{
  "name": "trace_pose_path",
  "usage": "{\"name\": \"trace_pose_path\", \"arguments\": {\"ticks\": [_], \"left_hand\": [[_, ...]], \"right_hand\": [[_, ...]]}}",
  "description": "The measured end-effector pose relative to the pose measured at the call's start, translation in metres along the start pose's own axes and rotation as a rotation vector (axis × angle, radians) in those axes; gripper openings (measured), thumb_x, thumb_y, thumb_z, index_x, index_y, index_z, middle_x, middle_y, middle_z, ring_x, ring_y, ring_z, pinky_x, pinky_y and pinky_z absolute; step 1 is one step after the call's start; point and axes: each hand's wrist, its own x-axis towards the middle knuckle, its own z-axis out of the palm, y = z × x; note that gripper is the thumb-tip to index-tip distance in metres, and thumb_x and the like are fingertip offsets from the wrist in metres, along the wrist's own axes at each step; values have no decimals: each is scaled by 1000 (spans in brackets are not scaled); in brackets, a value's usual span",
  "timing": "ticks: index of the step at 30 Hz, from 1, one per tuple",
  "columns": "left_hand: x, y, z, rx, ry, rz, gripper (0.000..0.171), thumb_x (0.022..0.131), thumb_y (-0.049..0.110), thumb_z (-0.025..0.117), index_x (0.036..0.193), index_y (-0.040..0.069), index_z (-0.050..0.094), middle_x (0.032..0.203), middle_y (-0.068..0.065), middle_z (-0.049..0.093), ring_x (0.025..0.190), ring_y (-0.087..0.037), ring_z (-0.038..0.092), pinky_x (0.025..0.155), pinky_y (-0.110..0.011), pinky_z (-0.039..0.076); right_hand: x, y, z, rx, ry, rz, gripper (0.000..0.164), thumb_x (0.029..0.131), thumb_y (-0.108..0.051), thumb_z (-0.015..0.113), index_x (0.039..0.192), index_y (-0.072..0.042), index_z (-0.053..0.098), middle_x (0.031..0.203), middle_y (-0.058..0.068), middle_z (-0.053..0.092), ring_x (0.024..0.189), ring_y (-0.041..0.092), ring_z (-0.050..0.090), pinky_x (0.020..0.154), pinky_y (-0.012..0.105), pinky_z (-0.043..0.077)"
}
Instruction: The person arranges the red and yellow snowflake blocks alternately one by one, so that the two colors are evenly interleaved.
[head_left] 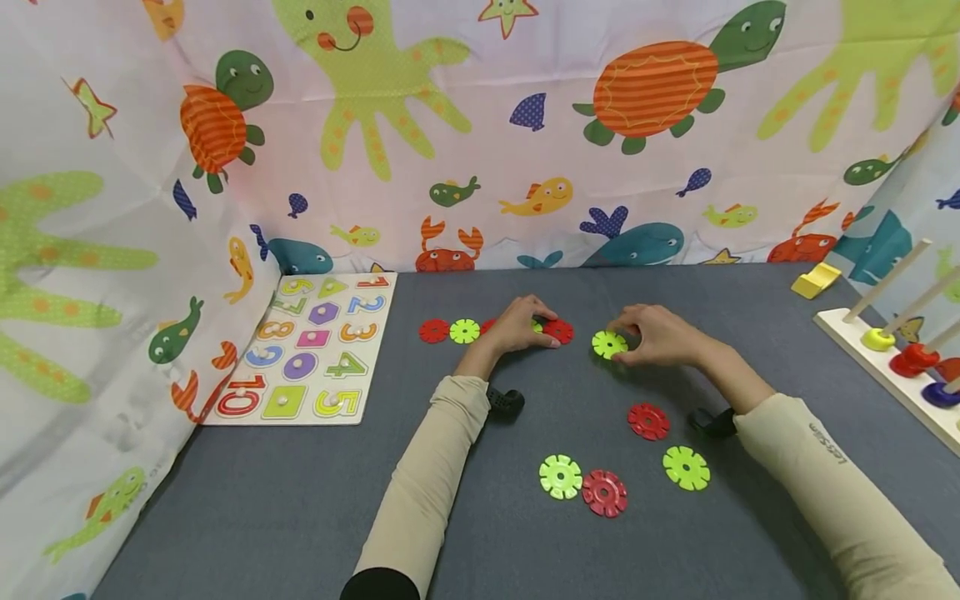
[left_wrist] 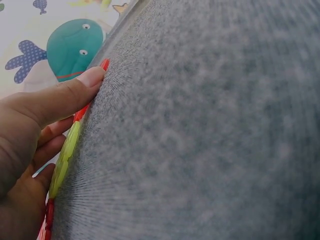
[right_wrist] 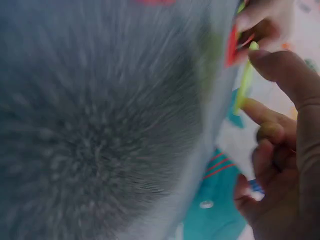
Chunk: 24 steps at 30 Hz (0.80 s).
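Observation:
A row of notched plastic discs, alternating red and yellow-green, lies on the table, with a red disc (head_left: 434, 331) and a yellow-green disc (head_left: 465, 331) at its left. My left hand (head_left: 517, 325) reaches over the row and covers part of it. Its thumb and fingers grip the end red disc (head_left: 558, 332) by the edges, which the left wrist view shows from the side. To the right, my right hand (head_left: 660, 336) pinches a yellow-green disc (head_left: 608, 345) between thumb and fingertip. That disc (right_wrist: 243, 85) is tilted up on edge in the right wrist view, close to the row's end.
Nearer me lie loose discs: red (head_left: 648, 422), yellow-green (head_left: 686, 468), and a yellow-green (head_left: 560, 477) beside a red (head_left: 604, 493). A number puzzle board (head_left: 315, 350) is at left. A peg stacker (head_left: 862, 342) and yellow block (head_left: 816, 281) stand at right.

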Motion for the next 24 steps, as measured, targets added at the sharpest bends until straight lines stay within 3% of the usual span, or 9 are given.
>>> {"name": "trace_pose_path", "arguments": {"ticks": [7, 15, 24], "left_hand": [[-2, 2, -1, 8, -11, 9, 46, 76, 26, 75, 118, 12, 64, 119, -7, 50, 115, -20, 41, 100, -34, 35], [-1, 3, -3, -5, 13, -16, 45, 75, 25, 76, 116, 12, 65, 118, -5, 51, 114, -19, 42, 99, -33, 36], [1, 3, 0, 15, 2, -22, 45, 75, 27, 76, 117, 13, 65, 119, -5, 51, 115, -19, 41, 100, -33, 35]], "right_hand": [[19, 24, 11, -42, -11, 110, 40, 74, -31, 75, 102, -4, 69, 71, 2, 47, 64, 12, 38, 59, 27, 27], [24, 28, 15, 161, -29, 169, 42, 76, -29, 75, 109, -4, 68, 73, 5, 45, 66, 13, 38, 58, 25, 27], [27, 24, 19, 209, -65, 212, 43, 78, -28, 73, 114, -7, 66, 76, 2, 48, 68, 14, 38, 58, 26, 28]]}}
